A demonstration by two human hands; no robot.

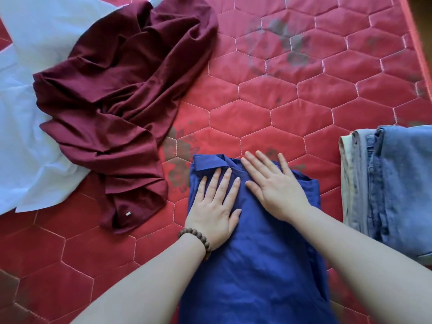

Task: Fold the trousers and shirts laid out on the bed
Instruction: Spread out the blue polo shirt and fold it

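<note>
Nearest the camera, a blue collared shirt [254, 253] lies on the red quilted mattress [292, 106], narrowed into a long strip with its collar at the far end. The left hand [214, 206], a beaded bracelet [198, 239] at its wrist, and the right hand [273, 185] both press flat on the shirt's upper part, fingers straight and spread, gripping nothing. The cloth looks light, thin and limp, so it should crease easily but slide out of shape; pinching the hem corners or both side edges seems the surest hold for the next fold. To the right, folded blue jeans [392, 185] sit stacked, well apart from the shirt. Farther left, a crumpled maroon garment [121, 101] lies partly over a white garment [35, 66], both unfolded. No containers are in view.
</note>
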